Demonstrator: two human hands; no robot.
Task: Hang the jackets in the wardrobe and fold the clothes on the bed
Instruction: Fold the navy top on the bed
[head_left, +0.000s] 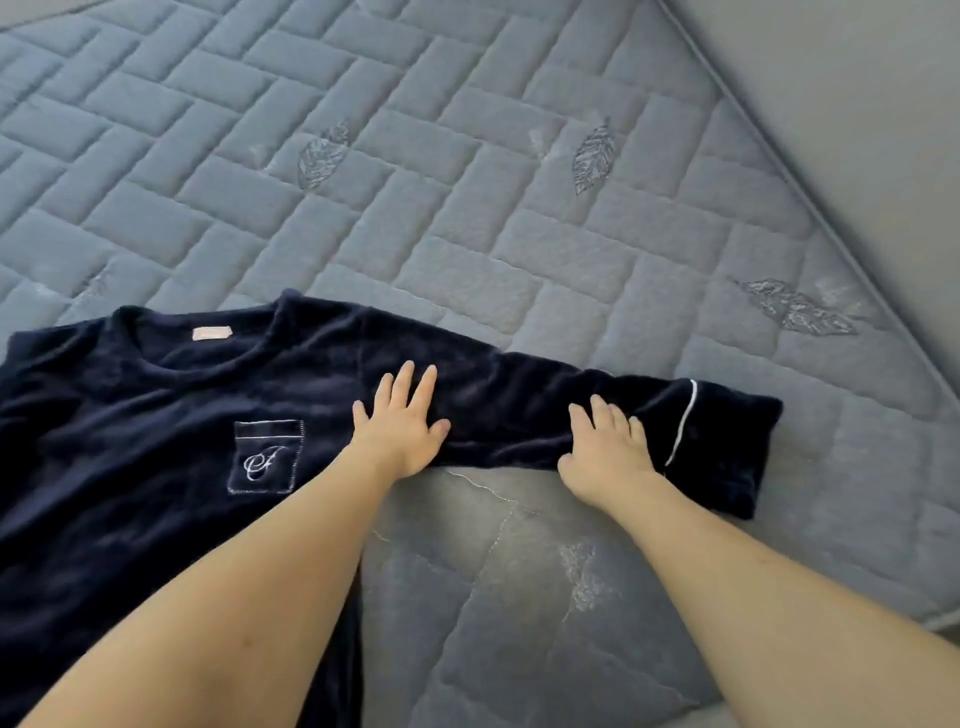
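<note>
1. A dark navy fleece top (171, 441) lies face up on the grey quilted bed (467, 182), filling the lower left of the frame, with its neckline toward the upper left and a monogrammed chest pocket (266, 457) showing.
2. 1 sleeve (571, 415) stretches out flat to the right — its long axis runs roughly left to right across the middle of the frame, ending in a cuff with white piping (680, 423) at centre right.
3. The left hand (402, 426) lies flat, fingers straight and spread, pressing where the sleeve meets the body.
4. The right hand (605, 447) rests nearer the cuff, fingers a little bent onto the cloth; I cannot tell whether it pinches the lower edge or only presses.
5. Judgement: folding the sleeve back across the chest would fall to the right hand — it is closer to the free end, while the left marks the hinge line.
6. The top's hem and other sleeve run out of frame at left and bottom; the left forearm covers part of the body. No wardrobe or jackets are in view.
</note>
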